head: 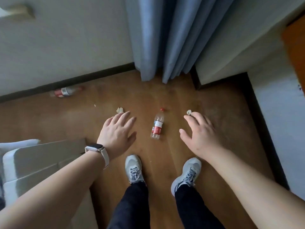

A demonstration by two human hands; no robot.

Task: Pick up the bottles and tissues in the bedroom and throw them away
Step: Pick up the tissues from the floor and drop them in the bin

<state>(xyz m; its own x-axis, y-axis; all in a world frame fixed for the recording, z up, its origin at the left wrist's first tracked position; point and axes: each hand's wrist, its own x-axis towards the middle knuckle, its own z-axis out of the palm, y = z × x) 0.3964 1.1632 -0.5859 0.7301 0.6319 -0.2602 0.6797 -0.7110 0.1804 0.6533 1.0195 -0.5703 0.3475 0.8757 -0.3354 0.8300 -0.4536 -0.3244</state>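
A clear plastic bottle (157, 125) with a red label and red cap lies on the wooden floor between my hands. A second bottle (66, 92) lies by the dark baseboard at the left. One crumpled tissue (120, 110) sits just beyond my left hand's fingertips. Another tissue (189, 112) shows at the tip of my right hand's fingers. My left hand (117, 129), with a watch on the wrist, hovers open to the left of the near bottle. My right hand (200, 131) hovers open on its right. Both hold nothing.
A blue curtain (165, 38) hangs to the floor straight ahead. White walls with dark baseboard (257, 113) close in on the left and right. A grey bed corner (41, 159) juts in at the lower left. My two shoes (133, 167) stand behind the bottle.
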